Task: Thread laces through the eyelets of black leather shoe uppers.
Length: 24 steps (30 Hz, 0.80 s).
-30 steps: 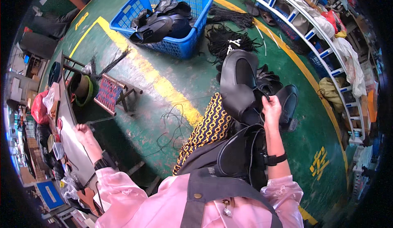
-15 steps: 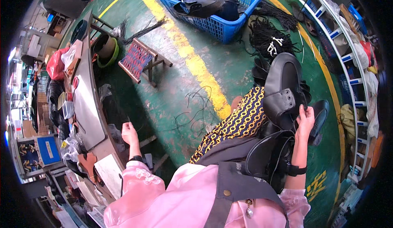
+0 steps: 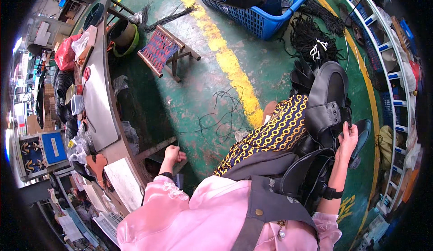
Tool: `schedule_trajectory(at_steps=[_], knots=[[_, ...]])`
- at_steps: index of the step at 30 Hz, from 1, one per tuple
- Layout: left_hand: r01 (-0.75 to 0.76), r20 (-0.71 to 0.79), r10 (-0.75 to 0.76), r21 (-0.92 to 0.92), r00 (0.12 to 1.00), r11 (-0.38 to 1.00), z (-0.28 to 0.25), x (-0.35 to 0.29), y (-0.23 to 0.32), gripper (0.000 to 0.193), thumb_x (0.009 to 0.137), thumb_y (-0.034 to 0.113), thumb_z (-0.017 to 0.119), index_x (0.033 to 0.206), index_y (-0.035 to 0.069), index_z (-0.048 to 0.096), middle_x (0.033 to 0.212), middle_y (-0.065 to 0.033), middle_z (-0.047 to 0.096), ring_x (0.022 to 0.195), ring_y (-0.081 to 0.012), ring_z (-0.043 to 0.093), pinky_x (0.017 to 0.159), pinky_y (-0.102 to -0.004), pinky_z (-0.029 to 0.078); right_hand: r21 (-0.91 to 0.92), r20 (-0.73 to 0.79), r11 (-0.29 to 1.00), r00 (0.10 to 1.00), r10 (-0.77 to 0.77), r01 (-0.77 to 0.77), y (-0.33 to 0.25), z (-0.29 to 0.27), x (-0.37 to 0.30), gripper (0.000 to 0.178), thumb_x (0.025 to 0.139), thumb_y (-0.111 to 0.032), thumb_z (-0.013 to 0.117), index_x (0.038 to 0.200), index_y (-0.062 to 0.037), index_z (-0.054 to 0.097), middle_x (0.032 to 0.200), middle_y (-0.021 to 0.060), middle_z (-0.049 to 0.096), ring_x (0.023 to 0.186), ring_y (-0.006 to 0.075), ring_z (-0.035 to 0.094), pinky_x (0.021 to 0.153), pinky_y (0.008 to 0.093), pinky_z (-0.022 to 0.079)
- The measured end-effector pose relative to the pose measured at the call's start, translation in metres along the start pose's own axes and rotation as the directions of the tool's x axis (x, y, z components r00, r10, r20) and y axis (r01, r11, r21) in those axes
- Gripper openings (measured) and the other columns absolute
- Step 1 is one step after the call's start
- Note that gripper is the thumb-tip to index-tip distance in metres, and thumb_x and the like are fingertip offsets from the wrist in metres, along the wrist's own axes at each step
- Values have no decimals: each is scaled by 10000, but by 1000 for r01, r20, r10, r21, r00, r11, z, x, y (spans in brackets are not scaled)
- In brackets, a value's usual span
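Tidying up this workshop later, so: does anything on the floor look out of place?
Yes. Loose black laces lie tangled on the green floor across the yellow line, and another heap of laces sits outside the blue basket.

Here is the person from above, in a pale pink top [image 3: 198,215] with a soft sheen, loose and gathered, filling the frame from six to seven o'clock. A frill of white lace [image 3: 173,188] trims the left cuff, and a second ruffled cuff shows at five o'clock. Over the top hangs a dark grey apron bib [image 3: 270,210] with broad straps and a round metal stud near its upper edge. A dark band [image 3: 166,175] circles the left wrist, a black watch-like band [image 3: 331,192] the right. Across the lap, a black cloth with a yellow chain print [image 3: 275,133].
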<state>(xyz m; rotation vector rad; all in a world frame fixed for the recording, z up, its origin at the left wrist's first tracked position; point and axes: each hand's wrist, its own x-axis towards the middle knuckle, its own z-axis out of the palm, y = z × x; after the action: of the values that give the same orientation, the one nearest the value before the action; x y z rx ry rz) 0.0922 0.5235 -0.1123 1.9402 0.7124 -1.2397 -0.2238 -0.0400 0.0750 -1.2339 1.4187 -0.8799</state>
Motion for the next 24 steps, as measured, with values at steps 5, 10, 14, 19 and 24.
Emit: schedule_trajectory(at_steps=[5,10,14,19,24], knots=[[-333,-200,297,-180,934,926,68,16,38,176,925,245,566,970,75,549,897,-69,688,758,-198,686,525,-287,486,12,22,1000,1000,20,-20,8,1,4,198,886,-178,670,808,-196,488,715,-118,437,566,-24,341,474,153,249],[-332,-62,331,-330,942,884,140,39,90,160,914,175,596,1023,73,539,922,-74,682,814,-188,681,622,-313,521,-2,58,1000,998,18,-18,10,-2,2,198,890,-194,666,806,-203,487,743,-123,468,592,-28,368,484,146,260],[-293,-70,295,-461,953,838,189,60,124,198,916,123,585,1083,48,509,953,-96,661,837,-211,673,676,-340,559,24,32,1000,999,3,-4,10,1,0,193,896,-171,653,798,-183,488,722,-108,460,554,-26,336,461,152,236],[-375,-37,402,-442,915,814,225,72,156,527,896,155,620,1347,29,377,1197,-105,568,997,-182,571,754,-329,490,18,76,1000,997,-4,3,5,3,-3,150,898,-150,647,826,-132,517,675,-94,436,552,-4,337,478,171,249],[-500,43,502,-46,864,865,211,65,159,503,896,127,567,1378,67,434,1332,-75,517,1141,-190,528,829,-322,469,51,66,999,998,-3,-1,3,4,-3,136,896,-129,646,824,-120,531,669,-92,439,541,-5,329,473,171,236]])
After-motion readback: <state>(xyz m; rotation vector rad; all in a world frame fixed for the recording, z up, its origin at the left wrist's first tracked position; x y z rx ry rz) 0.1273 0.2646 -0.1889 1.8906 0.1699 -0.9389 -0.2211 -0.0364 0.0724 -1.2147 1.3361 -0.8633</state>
